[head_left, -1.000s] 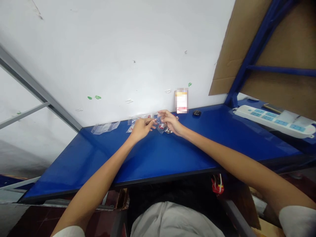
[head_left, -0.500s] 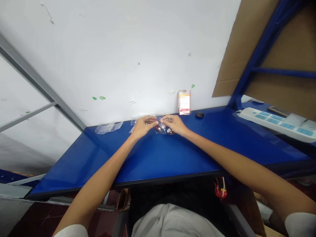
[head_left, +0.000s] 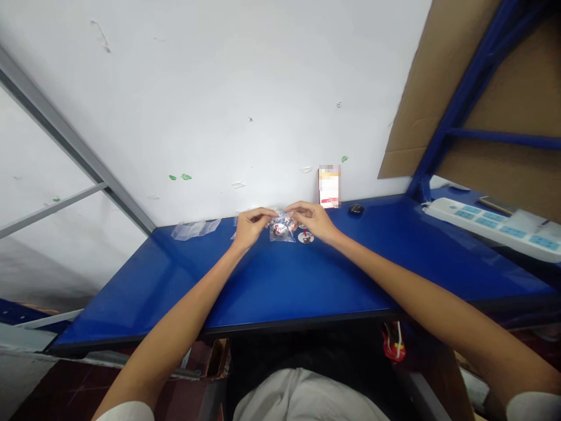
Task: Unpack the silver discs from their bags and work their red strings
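Note:
Between my hands is a clear plastic bag (head_left: 287, 235) with a round badge (head_left: 279, 230) in it, white and dark with a red mark. My left hand (head_left: 254, 227) pinches the bag's upper left edge between thumb and fingers. On the other side, my right hand (head_left: 312, 218) pinches its upper right edge. Another round badge (head_left: 305, 236) lies on the table just below my right fingers, and part of a further one shows behind them. Flat clear bags (head_left: 195, 229) lie left of my left hand, and more are partly hidden behind it.
The blue table (head_left: 280, 286) runs up to a white wall. A small printed box (head_left: 329, 187) leans there, with a small black object (head_left: 356, 209) beside it. A white power strip (head_left: 491, 222) lies at the right, near a blue metal frame (head_left: 456, 99).
The bag has turned so that the badge inside shows its face more plainly. My right hand has shifted slightly, uncovering more of the badge on the table. The whole view has tilted a little.

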Tool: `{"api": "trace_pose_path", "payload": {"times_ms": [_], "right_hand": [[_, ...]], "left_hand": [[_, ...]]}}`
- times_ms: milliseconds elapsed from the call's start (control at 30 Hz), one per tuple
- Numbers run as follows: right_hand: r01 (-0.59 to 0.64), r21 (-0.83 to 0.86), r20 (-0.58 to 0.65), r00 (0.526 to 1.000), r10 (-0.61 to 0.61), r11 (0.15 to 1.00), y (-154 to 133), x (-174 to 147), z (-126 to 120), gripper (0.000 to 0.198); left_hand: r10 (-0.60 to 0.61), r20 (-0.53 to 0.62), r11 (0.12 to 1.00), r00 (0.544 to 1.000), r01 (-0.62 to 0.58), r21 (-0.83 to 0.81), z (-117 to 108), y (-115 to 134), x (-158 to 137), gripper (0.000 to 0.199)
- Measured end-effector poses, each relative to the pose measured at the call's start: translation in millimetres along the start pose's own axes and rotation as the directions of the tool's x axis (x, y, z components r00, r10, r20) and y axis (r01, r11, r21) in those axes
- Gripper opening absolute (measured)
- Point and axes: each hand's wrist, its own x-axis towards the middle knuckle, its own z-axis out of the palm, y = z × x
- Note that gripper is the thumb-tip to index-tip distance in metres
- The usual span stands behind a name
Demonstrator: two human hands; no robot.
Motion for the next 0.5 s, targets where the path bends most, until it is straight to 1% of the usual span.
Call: {"api": "trace_pose_path", "payload": {"times_ms": [67,133,200,267,300,433,500], "right_hand": [[0.002,-0.005,0.046,0.999,-0.002,1.0,-2.0,-2.0,-2.6,0.03],[0.003,-0.007,0.076,0.997,-0.002,1.0,-0.2,-3.6,-5.0,0.03],[0.004,-0.012,0.044,0.999,-0.003,1.0,4.8,-3.6,-6.0,0.033],[-0.01,-0.031,-0.013,1.0,0.01,0.999,11.2,-1.7,-5.6,0.045],[-0.024,-0.05,-0.03,0.999,0.023,0.998,14.3,-0.4,-5.1,0.046],[-0.092,-0.146,-0.008,0.996,0.092,0.985,22.6,4.0,-4.9,0.03],[-0.111,-0.158,-0.006,0.994,0.111,0.981,23.6,4.4,-6.0,0.027]], "left_hand": [[-0.009,0.045,1.0,0.999,0.01,-0.01,-2.7,2.4,1.0,0.023],[-0.043,0.062,0.999,0.997,0.042,0.023,-2.7,2.2,1.2,0.027],[-0.081,0.051,0.995,0.995,0.078,0.066,0.2,-1.0,0.6,0.031],[-0.093,0.045,0.992,0.995,0.089,0.086,4.4,-5.8,-0.5,0.034],[-0.092,0.05,0.993,0.994,0.088,0.084,6.5,-8.0,-1.1,0.034],[-0.092,0.069,0.995,0.993,0.088,0.048,10.7,-10.9,-2.9,0.041],[-0.103,0.08,0.993,0.991,0.098,0.063,10.5,-9.5,-3.1,0.041]]}}
